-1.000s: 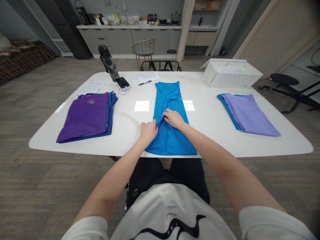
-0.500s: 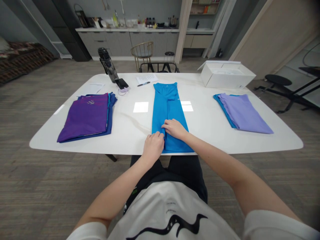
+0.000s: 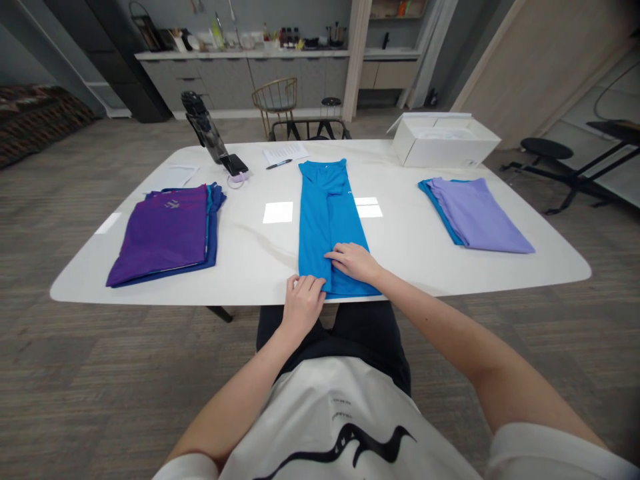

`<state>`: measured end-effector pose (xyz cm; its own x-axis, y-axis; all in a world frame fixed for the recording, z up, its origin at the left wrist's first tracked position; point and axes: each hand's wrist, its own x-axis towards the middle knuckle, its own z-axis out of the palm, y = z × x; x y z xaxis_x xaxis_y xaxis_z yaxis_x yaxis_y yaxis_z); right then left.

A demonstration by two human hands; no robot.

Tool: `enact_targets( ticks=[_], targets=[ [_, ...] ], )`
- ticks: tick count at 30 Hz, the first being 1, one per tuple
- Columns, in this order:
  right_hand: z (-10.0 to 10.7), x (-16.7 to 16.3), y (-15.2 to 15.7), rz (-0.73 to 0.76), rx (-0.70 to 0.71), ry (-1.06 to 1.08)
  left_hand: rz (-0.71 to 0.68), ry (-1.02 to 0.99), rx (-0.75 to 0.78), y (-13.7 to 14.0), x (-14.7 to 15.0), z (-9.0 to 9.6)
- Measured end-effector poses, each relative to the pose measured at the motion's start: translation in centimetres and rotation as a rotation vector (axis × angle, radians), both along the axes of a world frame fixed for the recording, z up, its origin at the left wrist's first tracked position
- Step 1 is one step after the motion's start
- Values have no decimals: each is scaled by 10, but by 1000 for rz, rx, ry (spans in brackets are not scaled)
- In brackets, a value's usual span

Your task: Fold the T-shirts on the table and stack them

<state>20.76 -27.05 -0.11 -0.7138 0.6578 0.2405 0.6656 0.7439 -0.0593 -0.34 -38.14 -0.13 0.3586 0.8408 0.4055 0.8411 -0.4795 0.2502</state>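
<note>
The left hand [image 3: 303,305], fingers bent, and right hand [image 3: 356,263] touched the folded edge of the blue garment [image 3: 316,223]; any pinch was unclear. Straightening seemed in hand, next needing even edges. The garment lay on the desk [image 3: 250,263], between purple pile [image 3: 163,230] and lilac pile [image 3: 485,217].

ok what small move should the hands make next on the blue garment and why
Probably smooth the near end of the bright blue, lengthwise-folded fabric garment with the left hand while the right hand steadies it. The left hand is already at the overlapping layer's near end, and the right rests on the cloth by that layer's edge, so little repositioning seems needed.
</note>
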Motion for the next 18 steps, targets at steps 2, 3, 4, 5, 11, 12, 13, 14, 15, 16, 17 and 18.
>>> enact_targets(
  ticks=[2,3,4,5,11,12,13,14,15,16,17,18],
  targets=[
    [-1,1,-4,29,-7,42,-53,10,4,-1,4,1],
    [-2,3,-5,30,-9,64,-48,29,-1,-1,5,2],
    [-3,5,-6,23,-11,84,-17,50,-6,-1,6,2],
    [-3,8,-6,12,-13,100,30,67,-10,0,5,2],
    [1,14,-17,5,-23,101,57,26,-22,3,-4,-7],
    [2,12,-21,31,-16,96,28,0,-2,3,-4,-9],
    [3,10,-27,61,-7,95,-1,-29,22,2,-4,-11],
    [4,8,-32,87,3,98,-28,-59,48,2,-4,-12],
    [5,7,-37,104,10,109,-52,-88,71,1,-4,-12],
    [6,7,-42,108,13,131,-74,-112,91,1,-5,-12],
    [7,7,-45,100,10,166,-90,-126,109,1,-6,-11],
    [8,9,-47,85,4,209,-97,-124,123,1,-7,-9]
  ],
)
